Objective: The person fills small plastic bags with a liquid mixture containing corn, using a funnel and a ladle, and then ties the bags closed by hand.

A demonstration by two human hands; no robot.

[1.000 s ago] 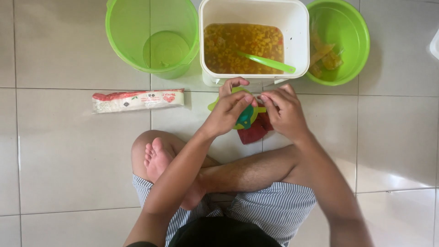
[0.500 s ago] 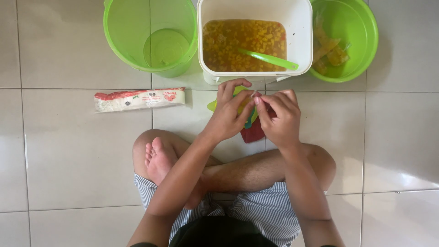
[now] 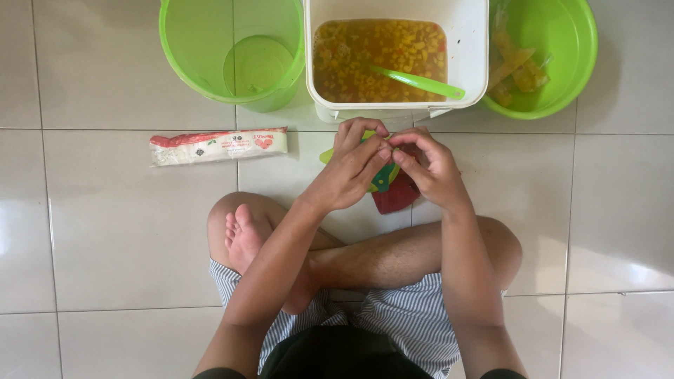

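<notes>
My left hand [image 3: 351, 168] and my right hand [image 3: 430, 167] meet fingertip to fingertip just in front of the white tub [image 3: 397, 109]. Both pinch a small thin item between them, too small to make out. Under the hands lie coloured plastic pieces on the floor: a green one [image 3: 327, 156], a teal one [image 3: 383, 178] and a red one [image 3: 397, 198], partly hidden by my fingers. The tub holds yellow diced bits in orange liquid [image 3: 365, 56], with a green spoon [image 3: 420, 83] resting in it.
A green bucket [image 3: 184, 63] with a green cup [image 3: 261, 67] inside stands at the back left. A green basin [image 3: 572, 70] with several filled clear bags [image 3: 518, 70] stands at the back right. A long white-and-red packet [image 3: 219, 146] lies on the tiles to the left. My crossed legs are below.
Both hands have stayed together in front of the tub, and the fingertips have closed in on each other. The view has shifted slightly.
</notes>
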